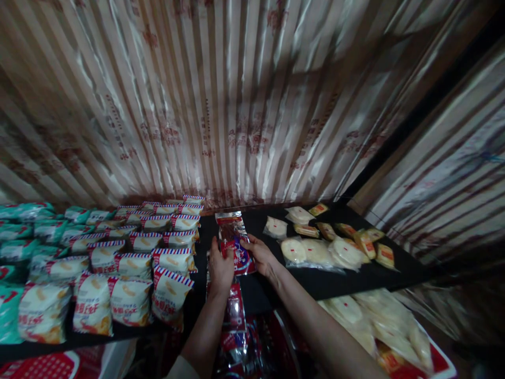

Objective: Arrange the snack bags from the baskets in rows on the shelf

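Note:
Both hands are at the middle of the black table, on either side of a red and purple snack packet (239,256). My left hand (221,266) has its fingers closed on the packet's left edge. On the right edge, my right hand (260,256) grips the same packet. Behind it lies a silver and red packet (231,225), partly overlapped by the held one. More red packets (235,305) lie nearer to me, between my forearms.
White and red snack bags (130,300) stand in rows at the left, with teal bags (49,230) beyond them. Clear packs of pale round discs (315,251) and small yellow packets (385,256) lie at the right. A box (440,363) of similar packs sits below the table's edge.

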Demonstrator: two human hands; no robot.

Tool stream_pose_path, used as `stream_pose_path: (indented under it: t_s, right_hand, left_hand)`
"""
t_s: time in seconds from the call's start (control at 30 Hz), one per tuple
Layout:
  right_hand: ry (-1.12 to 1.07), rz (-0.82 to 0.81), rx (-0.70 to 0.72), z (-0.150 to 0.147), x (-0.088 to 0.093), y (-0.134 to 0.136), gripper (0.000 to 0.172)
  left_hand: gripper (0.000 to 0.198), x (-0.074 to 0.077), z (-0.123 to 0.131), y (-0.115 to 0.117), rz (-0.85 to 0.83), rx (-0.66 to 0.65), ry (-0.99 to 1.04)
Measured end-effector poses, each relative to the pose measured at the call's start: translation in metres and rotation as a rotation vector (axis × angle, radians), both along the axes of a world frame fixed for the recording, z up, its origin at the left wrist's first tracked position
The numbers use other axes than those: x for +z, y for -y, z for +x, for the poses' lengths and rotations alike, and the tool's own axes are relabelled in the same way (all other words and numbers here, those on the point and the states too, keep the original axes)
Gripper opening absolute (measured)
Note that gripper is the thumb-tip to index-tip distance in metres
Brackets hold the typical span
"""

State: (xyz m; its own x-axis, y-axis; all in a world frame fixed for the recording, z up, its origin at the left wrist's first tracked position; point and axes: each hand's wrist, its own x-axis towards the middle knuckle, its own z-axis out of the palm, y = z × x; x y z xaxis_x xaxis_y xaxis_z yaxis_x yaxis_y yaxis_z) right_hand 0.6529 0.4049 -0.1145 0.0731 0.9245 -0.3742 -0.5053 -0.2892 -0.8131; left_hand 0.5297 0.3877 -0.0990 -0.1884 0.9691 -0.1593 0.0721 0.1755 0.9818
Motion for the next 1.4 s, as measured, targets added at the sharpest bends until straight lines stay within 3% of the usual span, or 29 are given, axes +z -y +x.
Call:
stream_pose_path:
  t_s: [0.17,0.33,0.53,0.67,0.8,1.03,1.13,1.27,1.4]
  right_hand:
    - [0.169,-0.010,-0.116,-0.016,-0.014,-0.057,0.017]
    - [0.397,-0.015,-0.154,-0.032,-0.030,-0.100,0.012]
    - [0.788,0.003,-0.125,-0.035,-0.037,-0.117,0.023]
    - [1.003,0.042,-0.104,-0.035,-0.036,-0.116,0.043]
    - [1.137,0.089,-0.094,-0.039,-0.036,-0.116,0.053]
    - [1.313,0.174,-0.098,-0.041,-0.036,-0.121,0.031]
    - [1.367,0.163,-0.117,-0.045,-0.037,-0.111,0.031]
    - [1.387,0.242,-0.182,-0.046,-0.036,-0.079,0.036]
    - [1.347,0.332,-0.159,-0.039,-0.034,-0.025,0.032]
  left_hand:
    - [0.048,-0.017,0.003,0.009,0.280,-0.048,-0.411]
    - [0.044,-0.029,0.003,-0.001,0.333,-0.120,-0.512]
    - [0.044,-0.046,-0.001,-0.015,0.313,-0.188,-0.561]
    - [0.042,-0.052,-0.002,-0.021,0.260,-0.183,-0.597]
    - [0.041,-0.054,-0.001,-0.028,0.263,-0.179,-0.642]
    - [0.039,-0.045,0.001,-0.034,0.257,-0.214,-0.843]
    - [0.040,-0.039,-0.001,-0.031,0.270,-0.216,-0.937]
    - [0.041,-0.034,-0.007,-0.003,0.403,-0.257,-0.979]
    - [0.038,-0.042,-0.022,0.058,0.448,-0.254,-1.025]
